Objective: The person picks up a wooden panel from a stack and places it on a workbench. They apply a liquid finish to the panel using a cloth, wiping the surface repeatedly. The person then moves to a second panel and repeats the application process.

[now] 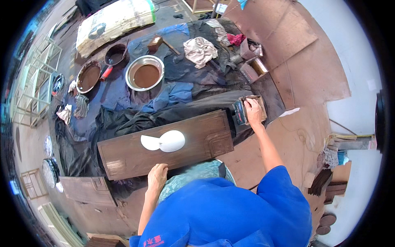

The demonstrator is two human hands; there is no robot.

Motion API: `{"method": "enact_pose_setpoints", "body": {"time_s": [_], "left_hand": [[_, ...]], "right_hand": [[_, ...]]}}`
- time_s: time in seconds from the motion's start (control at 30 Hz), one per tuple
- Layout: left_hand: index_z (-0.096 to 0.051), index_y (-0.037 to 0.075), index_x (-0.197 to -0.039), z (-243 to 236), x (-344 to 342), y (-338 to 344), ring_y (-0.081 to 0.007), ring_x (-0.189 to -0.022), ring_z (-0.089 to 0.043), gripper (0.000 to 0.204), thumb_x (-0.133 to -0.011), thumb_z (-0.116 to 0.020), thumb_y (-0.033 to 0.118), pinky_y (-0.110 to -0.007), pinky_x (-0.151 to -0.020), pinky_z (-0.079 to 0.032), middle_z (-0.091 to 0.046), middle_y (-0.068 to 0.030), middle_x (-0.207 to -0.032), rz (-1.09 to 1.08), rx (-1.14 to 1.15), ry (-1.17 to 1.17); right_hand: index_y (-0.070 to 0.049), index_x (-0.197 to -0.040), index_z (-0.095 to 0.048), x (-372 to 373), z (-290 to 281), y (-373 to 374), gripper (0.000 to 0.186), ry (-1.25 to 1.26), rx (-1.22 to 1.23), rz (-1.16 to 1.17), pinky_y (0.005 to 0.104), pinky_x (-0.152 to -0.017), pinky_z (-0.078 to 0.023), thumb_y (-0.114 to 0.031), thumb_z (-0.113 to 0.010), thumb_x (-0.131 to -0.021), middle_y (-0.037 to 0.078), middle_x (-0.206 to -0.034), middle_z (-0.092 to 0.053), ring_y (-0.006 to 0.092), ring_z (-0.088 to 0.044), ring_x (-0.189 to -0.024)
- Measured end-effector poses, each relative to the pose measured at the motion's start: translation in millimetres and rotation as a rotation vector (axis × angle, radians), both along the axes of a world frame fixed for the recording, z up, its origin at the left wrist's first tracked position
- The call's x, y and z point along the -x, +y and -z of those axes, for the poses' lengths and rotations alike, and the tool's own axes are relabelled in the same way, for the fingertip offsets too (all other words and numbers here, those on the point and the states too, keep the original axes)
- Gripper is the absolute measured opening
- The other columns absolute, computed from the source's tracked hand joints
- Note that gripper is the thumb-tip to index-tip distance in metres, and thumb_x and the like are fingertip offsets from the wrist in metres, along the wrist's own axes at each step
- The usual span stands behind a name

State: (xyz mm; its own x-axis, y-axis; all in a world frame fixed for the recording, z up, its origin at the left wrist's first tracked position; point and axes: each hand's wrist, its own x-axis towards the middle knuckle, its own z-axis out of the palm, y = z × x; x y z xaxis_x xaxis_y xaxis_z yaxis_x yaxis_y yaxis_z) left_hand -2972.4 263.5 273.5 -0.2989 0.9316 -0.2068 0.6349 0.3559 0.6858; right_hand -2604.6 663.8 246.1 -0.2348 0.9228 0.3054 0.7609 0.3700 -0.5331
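A dark brown wooden panel [135, 158] with a carved border lies slanted in front of me on black cloth. On it are two flat white round shapes [173, 141]; the left one is only partly round, and I cannot tell what they are. My left hand [157, 178] is at the panel's near edge, its fingers bent over the rim. Beyond the panel's right end, my right hand [254, 112] reaches over a small open box [239, 113] with dark and teal sides. Its fingers are pinched at the box; whatever they hold is hidden.
Behind the panel stand a metal basin [128, 76] of brown liquid, another brown-filled bowl [78, 80] and a dark pot [108, 56]. A wooden-handled block [155, 43], a crumpled pale rag [200, 51] and open boxes [257, 68] lie farther back. Another panel [84, 190] is at lower left.
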Motion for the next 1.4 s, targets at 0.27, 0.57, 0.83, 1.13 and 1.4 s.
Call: {"method": "enact_pose_setpoints", "body": {"time_s": [0.27, 0.57, 0.83, 1.13, 1.4], "left_hand": [[-0.074, 0.005, -0.106, 23, -1, -51, -0.034, -0.102, -0.07, 0.018, -0.096, -0.066, 0.017, -0.045, -0.089, -0.055, -0.073, -0.0144, -0.105, -0.092, 0.117, -0.028], [-0.063, 0.003, -0.092, 18, -4, -83, -0.0402, -0.094, -0.069, 0.016, -0.097, -0.054, 0.015, -0.053, -0.08, -0.056, -0.069, -0.0195, -0.095, -0.243, 0.232, 0.029], [-0.063, 0.003, -0.09, 18, -6, -109, -0.041, -0.09, -0.07, 0.034, -0.104, -0.053, 0.032, -0.054, -0.079, -0.055, -0.071, -0.0192, -0.091, -0.428, 0.361, -0.01], [-0.065, 0.001, -0.095, 47, 13, -146, -0.0425, -0.093, -0.069, 0.029, -0.101, -0.06, 0.029, -0.054, -0.081, -0.054, -0.071, -0.0214, -0.093, -0.696, 0.219, -0.043], [-0.068, 0.0, -0.099, 45, 40, -140, -0.039, -0.087, -0.071, 0.025, -0.101, -0.062, 0.025, -0.049, -0.078, -0.055, -0.072, -0.0205, -0.09, -0.949, 0.049, -0.143]], "right_hand": [[-0.003, -0.101, -0.073, 80, 47, 28, 0.018, -0.517, 0.318, -0.223, 0.0529, -0.087, -0.055, -0.016, -0.065, -0.09, 0.023, -0.104, -0.074, 0.044, -0.07, -0.101], [-0.007, -0.124, -0.07, 187, 0, -49, 0.032, -0.182, 0.021, -0.566, 0.0464, -0.092, -0.055, -0.006, -0.065, -0.092, 0.017, -0.115, -0.072, 0.0373, -0.069, -0.105], [-0.008, -0.14, -0.061, 308, 1, -218, 0.064, -0.232, 0.075, -1.05, 0.0493, -0.117, -0.036, -0.025, -0.08, -0.081, 0.014, -0.14, -0.059, 0.0314, -0.053, -0.132], [-0.007, -0.143, -0.061, 392, -39, -265, 0.046, 0.062, 0.188, -1.208, 0.0444, -0.102, -0.05, 0.001, -0.049, -0.099, 0.016, -0.13, -0.07, 0.037, -0.067, -0.117], [-0.007, -0.134, -0.067, 449, 3, -320, 0.04, 0.064, 0.469, -1.29, 0.0399, -0.097, -0.055, 0.001, -0.056, -0.096, 0.014, -0.125, -0.071, 0.0314, -0.069, -0.114]]}}
